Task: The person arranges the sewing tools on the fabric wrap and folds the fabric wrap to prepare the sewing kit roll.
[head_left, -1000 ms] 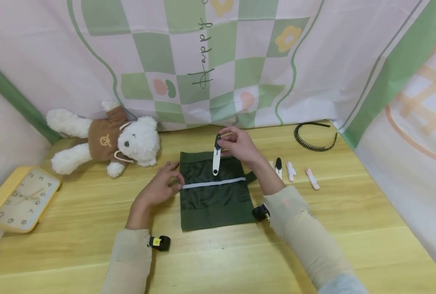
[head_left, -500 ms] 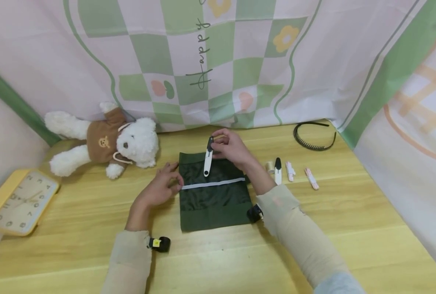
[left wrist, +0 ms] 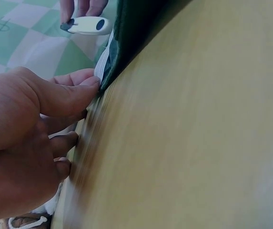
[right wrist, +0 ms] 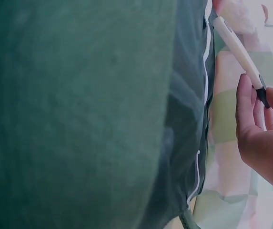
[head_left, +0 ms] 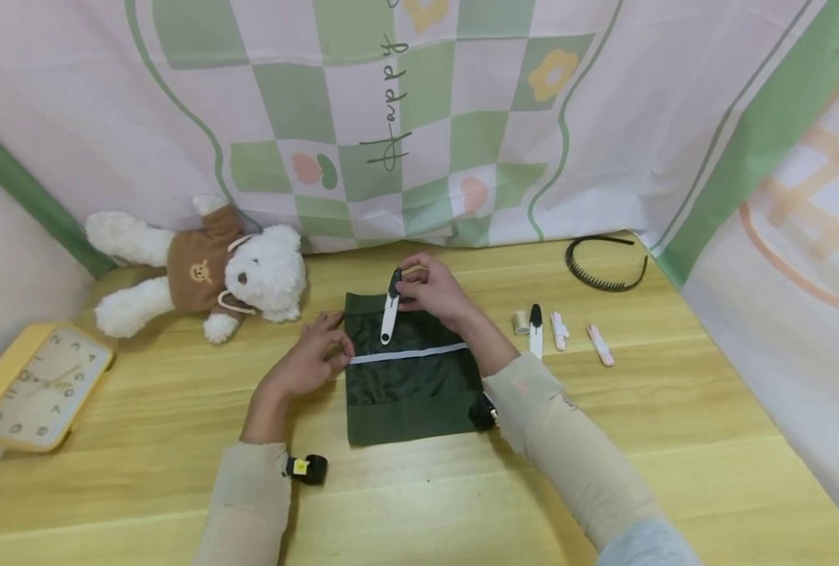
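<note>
In the head view, a dark green cloth organizer point(head_left: 415, 420) lies flat on the table, a white elastic band point(head_left: 408, 355) crossing it. My left hand point(head_left: 310, 355) pinches its left edge at the end of that band; the left wrist view shows thumb and forefinger on the ribbed elastic point(left wrist: 103, 62). Over the upper part of the cloth, my right hand point(head_left: 435, 292) holds a slim white tool with a black end point(head_left: 389, 318). Its fingers grip the black end, and the white end tilts down toward the band. Its exact kind is unclear.
To the right lie a thread spool point(head_left: 521, 322), a similar white-and-black tool point(head_left: 535, 330) and two pink-and-white pieces point(head_left: 559, 330). Behind them is a black headband point(head_left: 603, 267). A plush bear point(head_left: 203, 267) and a yellow clock point(head_left: 44, 385) occupy the left side.
My right hand has moved left and slightly nearer with the white tool, bringing its lower end closer to the elastic band. The spool has come into view. My left hand stays at the edge.
</note>
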`<state>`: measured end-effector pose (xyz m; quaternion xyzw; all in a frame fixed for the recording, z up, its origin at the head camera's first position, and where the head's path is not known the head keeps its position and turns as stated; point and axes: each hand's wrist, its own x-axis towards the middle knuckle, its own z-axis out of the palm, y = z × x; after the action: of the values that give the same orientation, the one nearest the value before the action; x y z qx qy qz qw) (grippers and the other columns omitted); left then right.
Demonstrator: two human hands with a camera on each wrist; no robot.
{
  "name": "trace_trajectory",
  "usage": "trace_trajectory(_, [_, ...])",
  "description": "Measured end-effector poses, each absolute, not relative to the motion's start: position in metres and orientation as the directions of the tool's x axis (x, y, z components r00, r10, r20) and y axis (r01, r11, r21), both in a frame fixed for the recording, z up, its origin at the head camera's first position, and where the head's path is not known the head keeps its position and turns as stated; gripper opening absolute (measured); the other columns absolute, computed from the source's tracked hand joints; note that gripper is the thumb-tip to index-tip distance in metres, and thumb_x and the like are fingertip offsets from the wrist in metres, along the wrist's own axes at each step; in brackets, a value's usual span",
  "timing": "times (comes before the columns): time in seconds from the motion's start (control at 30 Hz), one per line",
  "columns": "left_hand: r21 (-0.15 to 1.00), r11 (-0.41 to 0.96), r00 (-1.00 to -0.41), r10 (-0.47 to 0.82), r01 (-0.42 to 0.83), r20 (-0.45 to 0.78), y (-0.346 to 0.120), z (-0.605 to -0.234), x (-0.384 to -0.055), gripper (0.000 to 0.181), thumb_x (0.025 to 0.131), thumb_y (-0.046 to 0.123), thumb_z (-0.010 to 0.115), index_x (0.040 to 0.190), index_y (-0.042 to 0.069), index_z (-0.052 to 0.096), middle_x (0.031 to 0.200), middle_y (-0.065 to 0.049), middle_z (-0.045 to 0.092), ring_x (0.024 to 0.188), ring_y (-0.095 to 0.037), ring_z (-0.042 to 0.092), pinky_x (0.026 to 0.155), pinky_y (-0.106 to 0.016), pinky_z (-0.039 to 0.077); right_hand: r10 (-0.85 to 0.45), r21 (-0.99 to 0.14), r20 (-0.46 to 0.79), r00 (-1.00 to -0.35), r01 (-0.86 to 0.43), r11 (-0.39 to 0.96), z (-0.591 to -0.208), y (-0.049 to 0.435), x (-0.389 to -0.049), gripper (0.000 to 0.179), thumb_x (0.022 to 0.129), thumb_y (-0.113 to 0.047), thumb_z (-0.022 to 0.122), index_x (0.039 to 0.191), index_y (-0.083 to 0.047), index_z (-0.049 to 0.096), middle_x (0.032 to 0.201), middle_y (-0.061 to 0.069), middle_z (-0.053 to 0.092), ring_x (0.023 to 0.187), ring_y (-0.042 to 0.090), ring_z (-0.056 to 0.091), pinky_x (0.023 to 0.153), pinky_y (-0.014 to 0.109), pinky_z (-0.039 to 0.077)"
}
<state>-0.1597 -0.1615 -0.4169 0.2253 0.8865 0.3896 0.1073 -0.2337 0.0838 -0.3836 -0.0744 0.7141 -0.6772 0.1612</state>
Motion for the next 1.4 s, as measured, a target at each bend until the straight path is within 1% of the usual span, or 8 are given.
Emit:
trace_trajectory(0.07, [0.741, 0.592, -0.875, 0.484, 0.318, -0.012, -0.161, -0.417, -0.16, 0.013, 0.098, -0.001, 0.06, 0.089, 0.008, 0.062, 0.158, -0.036, 0.023, 0.147, -0.058, 0.003, 0.113, -0.071, -0.005, -0.328, -0.99, -0.135, -0.935, 0.119, 0.069, -0.384, 0.082, -0.234, 0.03, 0.102, 0.005, 0.055, 0.131, 0.005, 0.047, 0.104, 0.017, 0.058, 0.087, 0.022, 0.066, 0.085, 0.044, 0.058])
trace_trajectory(0.3, [0.743, 0.588, -0.874, 0.487, 0.319, -0.01, -0.162, -0.419, -0.161, 0.013, 0.097, -0.001, 0.061, 0.089, 0.008, 0.062, 0.158, -0.036, 0.023, 0.147, -0.057, 0.002, 0.113, -0.071, -0.005, -0.339, -0.988, -0.147, -0.929, 0.123, 0.09, -0.387, 0.078, -0.234, 0.031, 0.102, 0.004, 0.055, 0.132, 0.005, 0.047, 0.108, 0.021, 0.058, 0.091, 0.028, 0.067, 0.082, 0.04, 0.06])
trace_trajectory(0.47, [0.747, 0.58, -0.87, 0.493, 0.326, -0.004, -0.163, -0.419, -0.161, 0.014, 0.097, -0.002, 0.06, 0.089, 0.008, 0.062, 0.157, -0.037, 0.023, 0.146, -0.059, 0.003, 0.112, -0.073, -0.005, -0.36, -0.983, -0.177, -0.916, 0.144, 0.115, -0.389, 0.076, -0.236, 0.03, 0.102, 0.003, 0.055, 0.131, 0.004, 0.047, 0.11, 0.022, 0.059, 0.093, 0.031, 0.068, 0.082, 0.041, 0.059])
trace_trajectory(0.67, [0.753, 0.58, -0.869, 0.494, 0.31, -0.022, -0.164, -0.419, -0.163, 0.013, 0.098, -0.001, 0.06, 0.09, 0.009, 0.062, 0.159, -0.035, 0.021, 0.148, -0.055, 0.0, 0.114, -0.07, -0.007, -0.388, -0.974, -0.22, -0.895, 0.176, 0.146, -0.39, 0.074, -0.236, 0.03, 0.102, 0.003, 0.056, 0.13, 0.003, 0.047, 0.108, 0.02, 0.059, 0.091, 0.03, 0.068, 0.085, 0.043, 0.059])
trace_trajectory(0.8, [0.762, 0.571, -0.867, 0.498, 0.307, -0.024, -0.164, -0.419, -0.163, 0.013, 0.098, -0.001, 0.059, 0.089, 0.009, 0.062, 0.159, -0.036, 0.02, 0.148, -0.056, -0.001, 0.114, -0.07, -0.008, -0.413, -0.968, -0.24, -0.879, 0.186, 0.167, -0.39, 0.073, -0.237, 0.029, 0.102, 0.004, 0.056, 0.129, 0.004, 0.047, 0.108, 0.021, 0.061, 0.091, 0.029, 0.068, 0.086, 0.044, 0.058])
trace_trajectory(1.03, [0.767, 0.57, -0.868, 0.496, 0.294, -0.035, -0.164, -0.419, -0.163, 0.013, 0.098, 0.0, 0.059, 0.089, 0.009, 0.062, 0.16, -0.034, 0.019, 0.149, -0.054, -0.002, 0.115, -0.068, -0.009, -0.401, -0.96, -0.277, -0.873, 0.236, 0.148, -0.392, 0.071, -0.241, 0.026, 0.102, 0.004, 0.056, 0.127, 0.004, 0.048, 0.111, 0.02, 0.061, 0.094, 0.028, 0.067, 0.086, 0.038, 0.058])
trace_trajectory(1.4, [0.766, 0.571, -0.867, 0.497, 0.296, -0.035, -0.166, -0.42, -0.163, 0.012, 0.097, -0.001, 0.06, 0.09, 0.009, 0.062, 0.16, -0.034, 0.02, 0.149, -0.054, -0.001, 0.115, -0.068, -0.008, -0.396, -0.958, -0.288, -0.872, 0.259, 0.126, -0.391, 0.063, -0.241, 0.025, 0.102, 0.005, 0.054, 0.125, 0.002, 0.046, 0.111, 0.019, 0.058, 0.094, 0.028, 0.066, 0.087, 0.039, 0.058])
